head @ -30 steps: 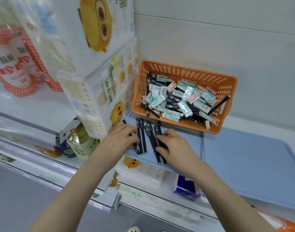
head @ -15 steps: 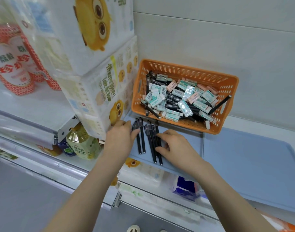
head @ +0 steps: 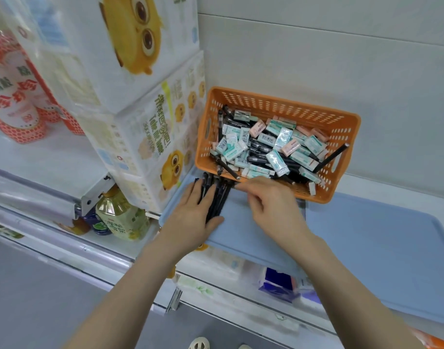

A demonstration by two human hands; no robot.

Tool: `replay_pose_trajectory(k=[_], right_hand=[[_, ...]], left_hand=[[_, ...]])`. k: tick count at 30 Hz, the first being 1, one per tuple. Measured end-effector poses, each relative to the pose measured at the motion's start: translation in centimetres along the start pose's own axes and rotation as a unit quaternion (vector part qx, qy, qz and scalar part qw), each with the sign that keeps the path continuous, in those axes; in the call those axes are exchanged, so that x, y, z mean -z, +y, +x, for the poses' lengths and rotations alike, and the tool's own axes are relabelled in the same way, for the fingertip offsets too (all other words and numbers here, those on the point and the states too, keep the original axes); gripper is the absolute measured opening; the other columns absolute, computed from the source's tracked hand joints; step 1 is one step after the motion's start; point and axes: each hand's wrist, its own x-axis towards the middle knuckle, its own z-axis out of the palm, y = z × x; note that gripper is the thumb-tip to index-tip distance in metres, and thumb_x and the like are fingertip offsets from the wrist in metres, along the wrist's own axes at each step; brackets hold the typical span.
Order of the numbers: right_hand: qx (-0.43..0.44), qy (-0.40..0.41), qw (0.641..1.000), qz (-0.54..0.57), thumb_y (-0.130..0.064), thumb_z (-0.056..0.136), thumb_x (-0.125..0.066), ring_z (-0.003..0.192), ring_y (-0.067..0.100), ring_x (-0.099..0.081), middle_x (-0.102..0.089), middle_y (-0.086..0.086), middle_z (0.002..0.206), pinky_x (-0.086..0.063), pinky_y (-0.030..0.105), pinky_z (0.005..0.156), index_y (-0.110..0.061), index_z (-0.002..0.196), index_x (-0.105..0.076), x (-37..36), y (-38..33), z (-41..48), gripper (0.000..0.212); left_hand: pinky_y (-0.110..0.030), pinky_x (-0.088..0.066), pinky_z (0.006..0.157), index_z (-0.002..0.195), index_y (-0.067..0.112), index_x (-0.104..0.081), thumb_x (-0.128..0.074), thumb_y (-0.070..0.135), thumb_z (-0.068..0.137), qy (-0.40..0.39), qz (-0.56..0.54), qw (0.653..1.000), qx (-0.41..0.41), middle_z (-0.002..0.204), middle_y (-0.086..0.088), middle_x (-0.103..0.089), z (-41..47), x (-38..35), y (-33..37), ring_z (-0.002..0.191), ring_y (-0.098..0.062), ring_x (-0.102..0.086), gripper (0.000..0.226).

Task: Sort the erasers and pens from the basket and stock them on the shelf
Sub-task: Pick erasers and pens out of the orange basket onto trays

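On tray [head: 266, 230], L hand [head: 193, 212] flat on pens [head: 219, 200], R hand [head: 271, 205] nr basket [head: 341, 117]

We're seeing the orange basket [head: 341, 122] as moulded plastic with perforated walls, semi-matt. Erasers [head: 278, 162] inside are showing glossy film wrappers, a few catching glare. Pens [head: 217, 202] are reading as black plastic, mostly matt. We're taking the blue tray [head: 367, 248] as smooth matt plastic. Stacked packs [head: 140, 137] are wearing shiny printed film. Bottle [head: 117, 215] is showing clear glossy plastic. Shelf bracket [head: 89, 197] is looking like dull metal.
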Motion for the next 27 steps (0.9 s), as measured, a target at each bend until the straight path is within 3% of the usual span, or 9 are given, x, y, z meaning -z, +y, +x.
replay_pose_trajectory(k=[2,5,7,11,15,18,21,23,27], right_hand=[[0.004,0.059,0.998,-0.022,0.006,0.085,-0.055,0.094,0.023,-0.065,-0.07,0.003,0.105,-0.052,0.031,0.082,-0.012,0.108,-0.074,1.4,0.9,0.5,0.035],[-0.008,0.104,0.993,-0.061,0.005,0.089,-0.055,0.094,0.023,-0.064,-0.069,0.004,0.103,-0.048,0.027,0.08,-0.01,0.108,-0.073,3.1,2.5,1.5,0.03],[-0.016,0.122,0.989,-0.086,0.004,0.089,-0.056,0.097,0.024,-0.064,-0.07,0.006,0.104,-0.044,0.023,0.08,-0.009,0.107,-0.073,3.7,3.6,1.9,0.029],[-0.033,0.125,0.986,-0.101,0.003,0.089,-0.056,0.097,0.023,-0.064,-0.07,0.005,0.105,-0.042,0.022,0.08,-0.01,0.108,-0.073,4.5,4.8,2.3,0.029],[-0.045,0.107,0.987,-0.109,0.0,0.087,-0.061,0.095,0.023,-0.064,-0.071,0.003,0.104,-0.043,0.024,0.078,-0.012,0.106,-0.074,5.7,5.3,2.4,0.026],[-0.053,0.049,0.99,-0.12,-0.011,0.087,-0.068,0.097,0.022,-0.063,-0.07,0.0,0.103,-0.047,0.029,0.08,-0.016,0.104,-0.075,5.9,5.8,3.0,0.019],[-0.077,0.023,0.984,-0.156,-0.023,0.084,-0.073,0.099,0.023,-0.059,-0.065,0.001,0.104,-0.046,0.032,0.078,-0.017,0.107,-0.072,5.8,5.9,3.8,0.024],[-0.085,0.003,0.982,-0.167,-0.029,0.08,-0.076,0.101,0.024,-0.056,-0.06,0.004,0.107,-0.044,0.032,0.078,-0.019,0.116,-0.066,5.6,5.7,4.3,0.038],[-0.073,-0.072,0.971,-0.215,-0.033,0.081,-0.075,0.108,0.025,-0.051,-0.049,0.005,0.116,-0.047,0.035,0.08,-0.028,0.139,-0.047,4.9,5.3,5.1,0.064]], left_hand=[[-0.029,0.001,0.117,0.155,0.022,-0.01,-0.03,0.055,0.098,0.019,0.015,1.0,-0.008,0.162,-0.009,-0.002,0.4,0.1,-0.9,0.15,-0.025,0.001,0.069],[-0.03,-0.006,0.116,0.154,0.023,-0.021,-0.013,0.059,0.087,0.036,0.015,0.999,-0.017,0.162,-0.003,-0.011,0.5,0.7,-1.3,0.149,-0.023,-0.007,0.077],[-0.034,-0.012,0.116,0.15,0.024,-0.031,-0.02,0.056,0.09,0.054,0.018,0.997,-0.046,0.159,-0.001,-0.022,0.6,0.6,-1.1,0.147,-0.023,-0.018,0.07],[-0.048,-0.04,0.109,0.126,0.018,-0.063,-0.035,0.041,0.092,0.081,0.019,0.994,-0.065,0.138,-0.008,-0.055,1.1,0.5,-0.8,0.132,-0.032,-0.046,0.049],[-0.033,-0.05,0.087,0.099,0.016,-0.072,-0.047,0.031,0.093,0.221,-0.022,0.971,-0.087,0.103,0.002,-0.065,0.7,2.3,0.7,0.101,-0.02,-0.059,0.029],[-0.025,-0.043,0.082,0.103,0.015,-0.069,-0.06,0.02,0.093,0.285,-0.033,0.949,-0.133,0.101,0.001,-0.063,1.9,4.5,2.8,0.094,-0.019,-0.056,0.014],[-0.03,-0.045,0.084,0.109,0.015,-0.069,-0.07,0.022,0.087,0.219,-0.006,0.96,-0.173,0.104,0.0,-0.063,5.1,5.8,4.7,0.098,-0.022,-0.057,0.022],[-0.034,-0.046,0.087,0.112,0.017,-0.068,-0.067,0.028,0.088,0.147,0.022,0.971,-0.185,0.108,0.0,-0.064,7.2,5.8,6.0,0.102,-0.024,-0.056,0.026],[-0.037,-0.047,0.084,0.119,0.021,-0.064,-0.06,0.032,0.091,0.088,0.062,0.984,-0.143,0.109,-0.001,-0.063,9.4,5.3,7.5,0.103,-0.025,-0.055,0.03]])
